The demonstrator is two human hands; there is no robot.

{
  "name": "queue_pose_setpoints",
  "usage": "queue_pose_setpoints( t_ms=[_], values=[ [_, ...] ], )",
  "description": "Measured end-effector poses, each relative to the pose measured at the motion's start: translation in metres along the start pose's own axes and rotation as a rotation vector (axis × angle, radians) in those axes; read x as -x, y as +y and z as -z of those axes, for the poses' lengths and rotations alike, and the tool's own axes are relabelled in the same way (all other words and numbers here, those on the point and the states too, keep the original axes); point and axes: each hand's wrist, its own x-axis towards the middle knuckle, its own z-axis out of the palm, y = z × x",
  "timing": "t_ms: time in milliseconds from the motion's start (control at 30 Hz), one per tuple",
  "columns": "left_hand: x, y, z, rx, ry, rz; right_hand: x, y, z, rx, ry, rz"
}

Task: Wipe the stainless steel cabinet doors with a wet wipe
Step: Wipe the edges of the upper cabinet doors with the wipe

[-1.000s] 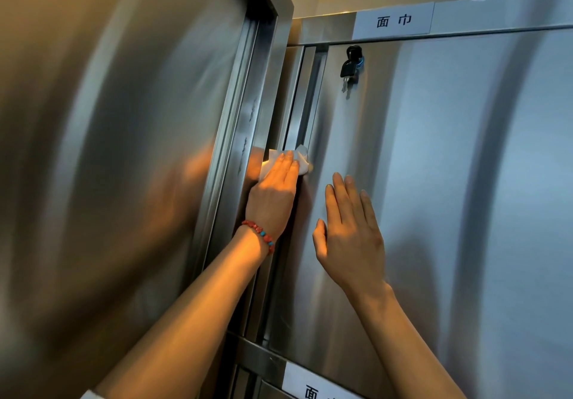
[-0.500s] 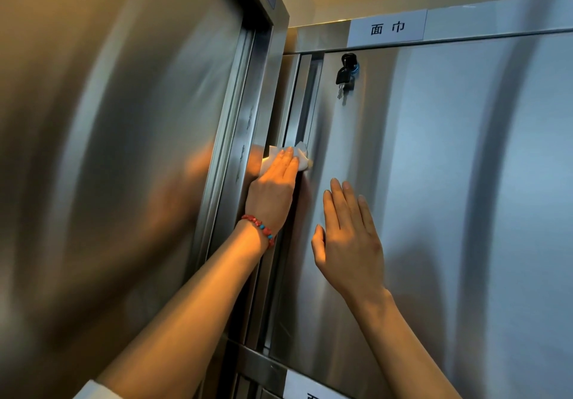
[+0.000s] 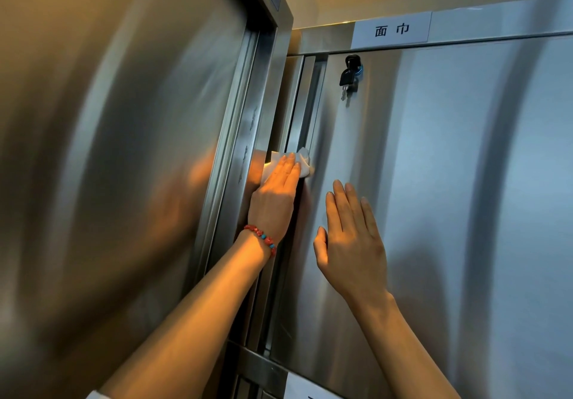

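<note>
A stainless steel cabinet door (image 3: 449, 181) fills the right half of the view, with a recessed vertical handle channel along its left edge. My left hand (image 3: 274, 193), with a red bead bracelet at the wrist, presses a white wet wipe (image 3: 302, 161) with straight fingers against that left edge. The palm hides most of the wipe. My right hand (image 3: 352, 240) lies flat on the door face, fingers straight and pointing up, just right of the left hand.
A second steel door (image 3: 108, 166) stands at an angle on the left, its frame edge (image 3: 248, 150) close to my left hand. A black key (image 3: 348, 77) hangs in the lock near the door's top. A white label (image 3: 391, 30) sits above; another label (image 3: 310, 389) shows below.
My left hand and the wipe have stayed at about the same spot on the door's edge. My right hand has stayed flat on the door. The view has tilted slightly upward.
</note>
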Motion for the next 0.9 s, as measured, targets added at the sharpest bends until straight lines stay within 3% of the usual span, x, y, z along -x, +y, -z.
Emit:
queue_pose_setpoints(
  t_ms=[500, 900],
  values=[
    [-0.008, -0.006, 0.001, -0.423, -0.038, -0.249, 0.001, 0.001, -0.002, -0.016, 0.011, 0.0],
    [-0.014, -0.008, -0.002, -0.464, 0.0, -0.282, 0.0, -0.001, 0.0, -0.015, 0.018, -0.009]
  ],
)
